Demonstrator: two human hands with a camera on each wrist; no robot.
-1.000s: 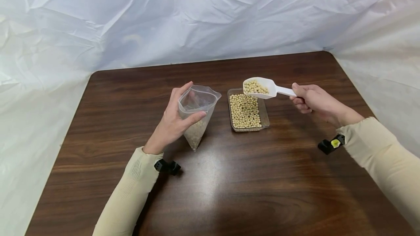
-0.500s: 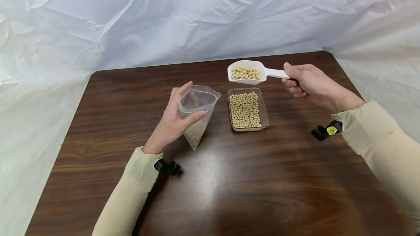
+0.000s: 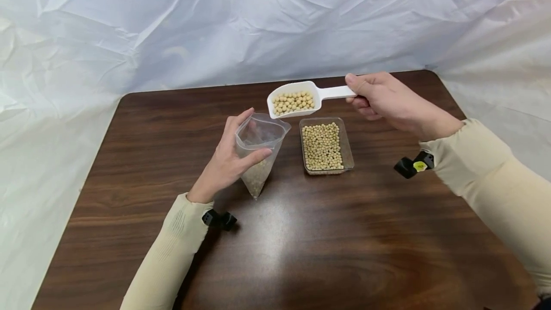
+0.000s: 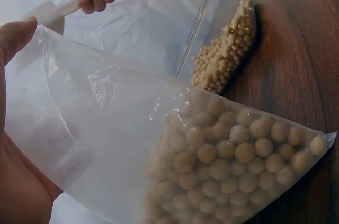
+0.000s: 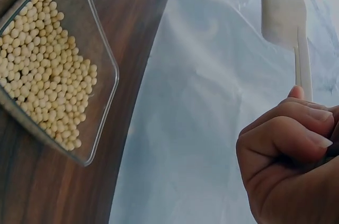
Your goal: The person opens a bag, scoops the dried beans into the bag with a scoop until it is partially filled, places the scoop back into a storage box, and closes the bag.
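Scoop raised beside the bag's mouth
Right hand point(image 3: 383, 97) grips the white plastic scoop of beige beans point(image 3: 297, 99); left hand point(image 3: 228, 159) curls round the clear plastic zip bag point(image 3: 258, 152) upright on the table.

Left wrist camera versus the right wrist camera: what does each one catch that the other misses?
Only the left wrist view shows the clear bag close up, beans piled in its lower corner, the left hand holding it. Only the right wrist view shows the tray's beans spread flat from above, and the white scoop's underside past the right hand's curled fingers. Both show the tray, the wooden table and the right hand gripping the scoop handle.
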